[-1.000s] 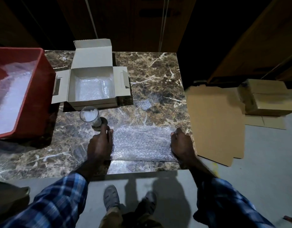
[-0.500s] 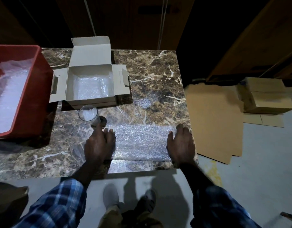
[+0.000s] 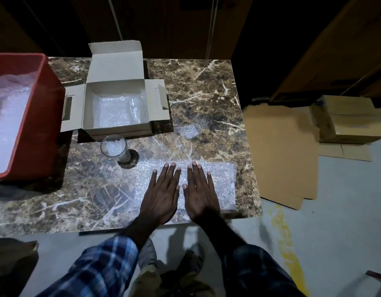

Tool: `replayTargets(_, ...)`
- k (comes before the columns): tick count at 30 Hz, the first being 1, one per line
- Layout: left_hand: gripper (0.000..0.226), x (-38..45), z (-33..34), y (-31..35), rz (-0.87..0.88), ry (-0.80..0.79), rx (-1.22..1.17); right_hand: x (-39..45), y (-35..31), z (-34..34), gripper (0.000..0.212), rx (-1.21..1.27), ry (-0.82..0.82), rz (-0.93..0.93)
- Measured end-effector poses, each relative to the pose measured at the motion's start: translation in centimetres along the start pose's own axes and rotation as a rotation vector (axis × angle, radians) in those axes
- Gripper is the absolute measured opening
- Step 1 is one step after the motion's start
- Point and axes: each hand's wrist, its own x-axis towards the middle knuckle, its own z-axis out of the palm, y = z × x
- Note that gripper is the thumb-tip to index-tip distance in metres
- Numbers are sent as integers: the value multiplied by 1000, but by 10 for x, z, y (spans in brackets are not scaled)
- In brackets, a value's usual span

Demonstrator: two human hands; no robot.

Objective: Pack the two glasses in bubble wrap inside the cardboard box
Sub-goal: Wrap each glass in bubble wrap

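Hands lay flat: our left hand (image 3: 161, 195) and right hand (image 3: 200, 192), fingers straight, pressed the clear bubble-wrap sheet (image 3: 222, 185) smooth at the marble worktop's (image 3: 206, 93) near edge, likely readying it for the upright clear drinking glass (image 3: 114, 146) standing before the open grey cardboard box (image 3: 116, 103).

The red crate (image 3: 35, 116) at the left of the frame is cut off by the picture's edge. Both hands hide the middle of the bubble wrap sheet (image 3: 224, 183). Inside the cardboard box (image 3: 116, 129), the wrapped glass (image 3: 136, 110) shows only as a faint outline.
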Motion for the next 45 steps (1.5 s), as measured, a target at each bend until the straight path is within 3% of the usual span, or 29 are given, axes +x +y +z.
replayTargets(5, 58, -5, -4, -6, -44, -11, 21, -6, 15, -5, 64, -24, 16, 18)
replayTargets(9, 64, -15, -9, -30, -142, -8, 15, -19, 55, -18, 79, -70, -38, 182)
replayTargets(13, 68, -25, -15, -43, -183, -7, 28, -25, 78, -27, 79, -68, 4, 272)
replayTargets(20, 59, -11, -7, 4, 33, 8, -16, -9, 20, -19, 64, 6, -5, -15)
replayTargets(25, 61, -18, -2, -6, 37, -44, 19, -20, 25, -8, 62, -16, -31, -74)
replayTargets(29, 67, -29, -9, -33, -61, -42, 41, -30, 57, -21, 74, -63, -82, 126)
replayTargets(32, 71, -39, -15, -53, -126, -24, 39, -38, 81, -29, 75, -35, 8, 207)
replayTargets(35, 70, -45, -17, -55, -73, 5, 34, -44, 82, -29, 72, -19, 31, 127)
replayTargets(40, 64, -55, -11, -24, 158, 60, 61, -64, 49, -14, 58, 76, 147, -212)
replayTargets(45, 57, -59, 1, -3, 255, 81, 70, -67, 42, -4, 30, 40, 260, -253)
